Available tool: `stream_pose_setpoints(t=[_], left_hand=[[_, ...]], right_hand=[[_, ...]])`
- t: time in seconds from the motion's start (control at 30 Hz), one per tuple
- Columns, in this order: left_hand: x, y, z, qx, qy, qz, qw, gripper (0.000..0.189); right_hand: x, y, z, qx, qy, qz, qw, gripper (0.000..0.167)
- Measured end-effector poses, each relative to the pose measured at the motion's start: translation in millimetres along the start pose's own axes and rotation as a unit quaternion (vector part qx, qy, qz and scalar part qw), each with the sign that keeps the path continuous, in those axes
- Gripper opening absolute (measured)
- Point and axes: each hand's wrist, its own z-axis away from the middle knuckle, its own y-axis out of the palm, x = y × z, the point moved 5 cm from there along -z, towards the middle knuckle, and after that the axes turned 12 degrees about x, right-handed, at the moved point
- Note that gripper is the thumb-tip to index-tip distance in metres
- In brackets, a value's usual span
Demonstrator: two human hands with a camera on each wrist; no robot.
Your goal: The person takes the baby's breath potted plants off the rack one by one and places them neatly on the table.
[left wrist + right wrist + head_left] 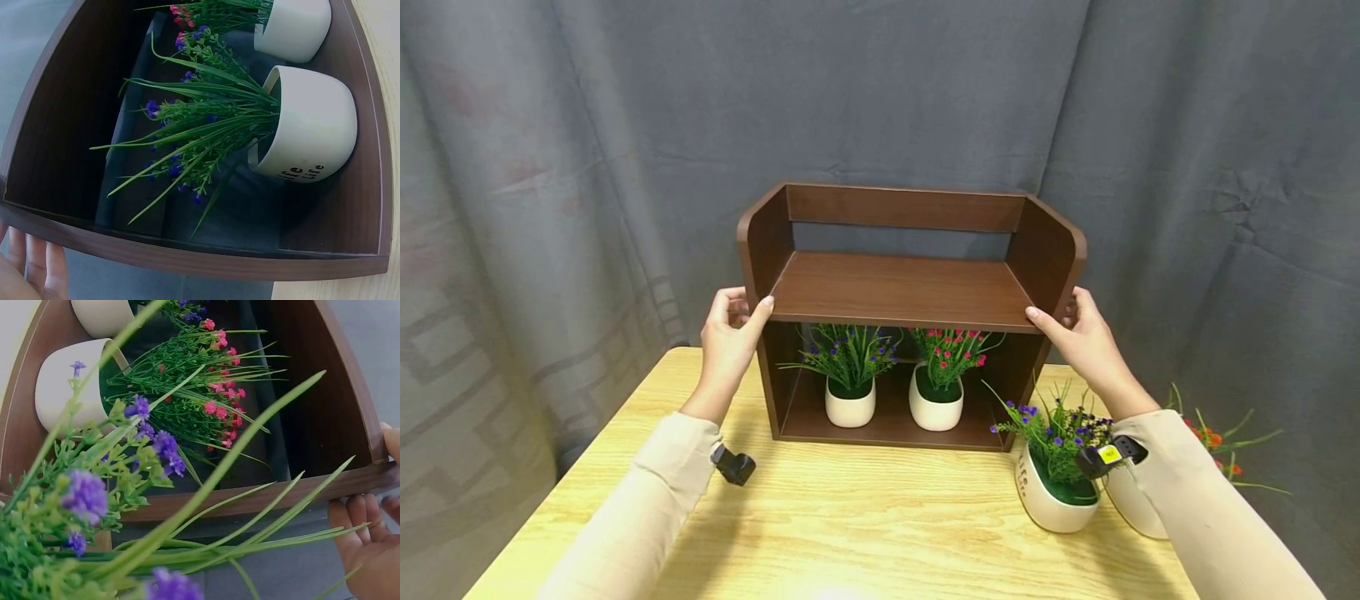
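A dark brown two-tier wooden shelf [902,287] stands on the table between both hands. My left hand [727,337] grips its left side panel, thumb on the front at the middle board and fingers on the outer face. On the opposite panel, my right hand [1086,342] holds on the same way. Inside the lower tier sit two white pots: one with a purple-flowered plant [850,400], the other with a pink-red-flowered plant [936,404]. In the left wrist view, the fingers [37,262] lie against the panel's outside; the right wrist view shows fingers [359,525] likewise.
Right of the shelf, a white pot with purple flowers [1056,500] stands on the light wooden table [865,508]. Another potted plant with orange-red flowers [1217,450] is partly hidden behind the right forearm. A grey curtain [910,92] hangs behind the shelf.
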Motion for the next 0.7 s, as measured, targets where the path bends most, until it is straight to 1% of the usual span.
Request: stream_pose_setpoints(t=[0.13,0.33,0.47,0.6,0.7], left_hand=[[-0.2,0.2,0.7,-0.003,0.0,0.004,1.0,0.043],[-2.1,-0.6,-0.3,0.002,0.0,-0.002,1.0,0.044],[-3.6,-1.6,-1.7,0.016,-0.009,-0.024,0.9995,0.046],[-6.1,-3.8,-2.7,0.026,-0.008,-0.053,0.9982,0.049],[-5.9,-4.8,-1.6,0.035,-0.009,-0.064,0.9973,0.051]], right_hand=[[2.4,-0.4,1.4,-0.012,-0.019,0.037,0.9991,0.064],[7.2,-0.6,3.7,-0.033,-0.034,0.064,0.9968,0.057],[6.4,-0.7,3.7,-0.045,-0.035,0.068,0.996,0.054],[5.1,0.9,2.9,-0.051,-0.041,0.064,0.9958,0.052],[4.9,2.2,2.6,-0.051,-0.044,0.062,0.9958,0.051]])
